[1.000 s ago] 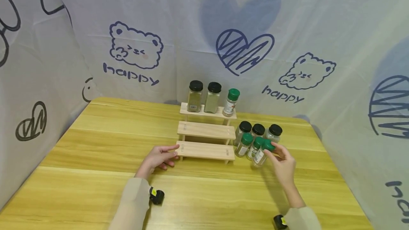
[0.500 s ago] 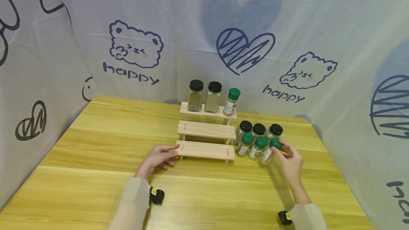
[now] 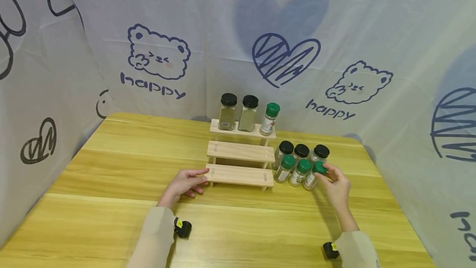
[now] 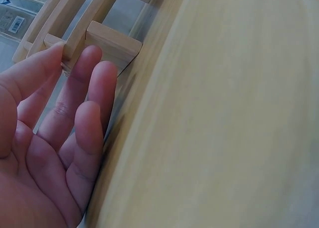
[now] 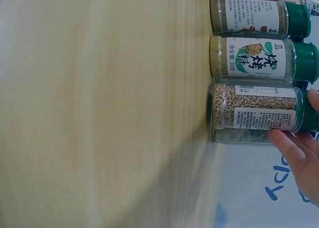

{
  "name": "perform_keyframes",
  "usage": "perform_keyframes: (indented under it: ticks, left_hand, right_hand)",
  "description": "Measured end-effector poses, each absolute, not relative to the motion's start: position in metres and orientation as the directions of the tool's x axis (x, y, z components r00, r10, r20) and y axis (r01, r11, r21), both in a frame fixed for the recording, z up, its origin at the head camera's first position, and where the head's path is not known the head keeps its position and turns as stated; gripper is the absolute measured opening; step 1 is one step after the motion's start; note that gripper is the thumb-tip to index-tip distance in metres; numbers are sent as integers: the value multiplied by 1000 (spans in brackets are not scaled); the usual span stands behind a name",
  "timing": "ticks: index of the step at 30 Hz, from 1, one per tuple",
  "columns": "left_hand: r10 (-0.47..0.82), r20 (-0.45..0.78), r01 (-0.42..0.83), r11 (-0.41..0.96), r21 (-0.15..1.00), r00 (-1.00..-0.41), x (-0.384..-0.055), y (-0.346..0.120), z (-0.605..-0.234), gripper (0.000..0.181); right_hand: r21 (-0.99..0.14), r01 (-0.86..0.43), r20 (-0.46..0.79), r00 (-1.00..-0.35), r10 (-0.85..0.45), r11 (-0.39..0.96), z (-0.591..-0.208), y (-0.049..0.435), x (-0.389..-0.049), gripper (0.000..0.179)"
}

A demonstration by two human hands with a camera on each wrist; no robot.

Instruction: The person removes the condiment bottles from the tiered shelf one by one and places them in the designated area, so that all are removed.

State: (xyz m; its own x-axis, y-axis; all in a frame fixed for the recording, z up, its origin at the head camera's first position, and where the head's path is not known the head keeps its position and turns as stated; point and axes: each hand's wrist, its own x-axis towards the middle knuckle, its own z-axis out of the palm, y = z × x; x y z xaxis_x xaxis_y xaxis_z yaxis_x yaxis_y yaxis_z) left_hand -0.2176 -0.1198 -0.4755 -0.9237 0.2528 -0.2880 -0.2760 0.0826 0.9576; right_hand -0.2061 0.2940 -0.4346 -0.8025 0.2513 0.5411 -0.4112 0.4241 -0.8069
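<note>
My left hand [image 3: 184,182] is at the left end of a three-step wooden display rack [image 3: 239,175], holding the lowest step's end between thumb and fingertips; its other fingers [image 4: 89,131] are loosely bent below. On the right, my right hand [image 3: 337,186] pinches the green cap of a glass spice jar [image 5: 256,108] filled with pale seeds. That jar stands upright on the table at the right end of a front row. Beside it are a green-capped jar with a picture label [image 5: 256,58] and another green-capped jar [image 5: 251,16].
Behind the front row stand several black-capped jars [image 3: 321,152]. Two black-capped jars [image 3: 227,113] and one green-capped jar [image 3: 269,120] occupy the rack's top step. A patterned cloth [image 3: 223,32] hangs behind the wooden table [image 3: 230,230].
My right hand has carried the seed jar rightward from a tilted position, then nudged it slightly back left; it now stands upright beside the middle green-capped jar. My left hand has stayed put.
</note>
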Motion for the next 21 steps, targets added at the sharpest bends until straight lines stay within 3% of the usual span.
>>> perform_keyframes:
  ticks: [10,21]
  left_hand:
    - [244,-295,-282,87,955,-924,-217,-119,-475,42]
    - [246,-294,-281,88,956,-924,-218,-119,-477,43]
  right_hand:
    - [-797,-442,565,-788,246,412,-459,309,-217,31]
    - [-784,-444,575,-783,236,434,-460,308,-213,39]
